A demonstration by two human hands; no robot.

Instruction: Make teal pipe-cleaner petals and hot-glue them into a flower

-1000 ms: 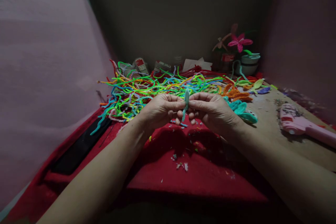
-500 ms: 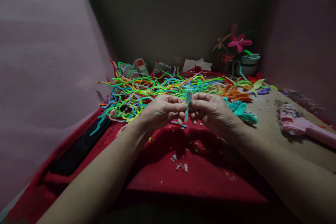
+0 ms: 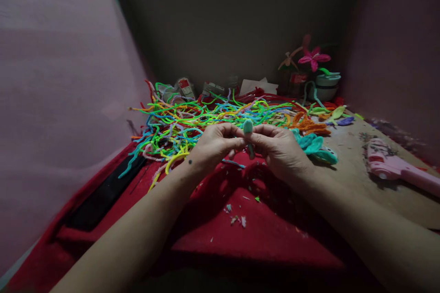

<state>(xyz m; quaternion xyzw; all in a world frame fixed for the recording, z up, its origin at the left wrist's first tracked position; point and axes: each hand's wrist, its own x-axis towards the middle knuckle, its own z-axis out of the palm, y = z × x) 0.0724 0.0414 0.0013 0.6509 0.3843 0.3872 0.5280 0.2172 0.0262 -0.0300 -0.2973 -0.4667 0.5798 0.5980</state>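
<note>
A small teal fuzzy petal stands between my two hands, its rounded top showing above the fingertips and its lower end below them. My left hand pinches it from the left, and my right hand pinches it from the right. The fingertips of both hands almost meet around its middle, which they hide. Behind the hands spreads a heap of coloured fuzzy stems. Several finished teal petals lie just right of my right hand.
A red cloth with scraps covers the near surface. On the right, a pink glue gun rests on a brown board. Orange petals, a pot and a pink flower stand farther back. A black flat object lies left.
Both hands have closed in around the petal, which now shows less of its length above the fingers. My left hand has turned slightly, and yellow stems show beside its wrist.
</note>
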